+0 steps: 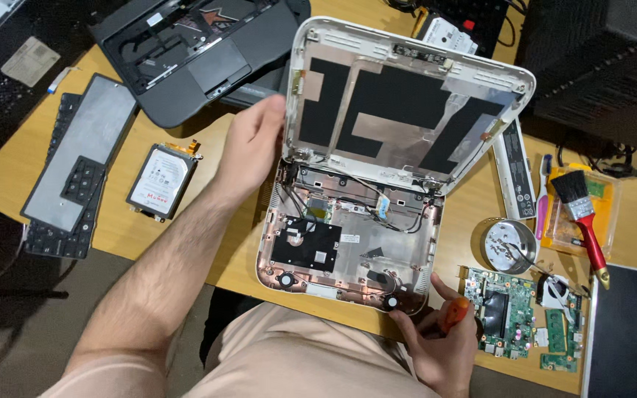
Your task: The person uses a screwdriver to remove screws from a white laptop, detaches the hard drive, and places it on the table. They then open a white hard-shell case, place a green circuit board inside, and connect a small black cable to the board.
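- Wooden table (149, 158): bears the opened white laptop shell (348, 243), lid (407, 103) raised.
- Left hand (248, 151): I see it gripping the lid's left edge.
- Right hand (436, 343): closed round an orange-handled screwdriver (453, 313) at the shell's front right corner.
- Nearby: hard drive (162, 180), green circuit board (503, 302), paintbrush (580, 210).

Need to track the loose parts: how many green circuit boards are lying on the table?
2. The large green motherboard lies right of the opened white laptop base, beside the right hand. A small green board lies just right of it. Others may be hidden.
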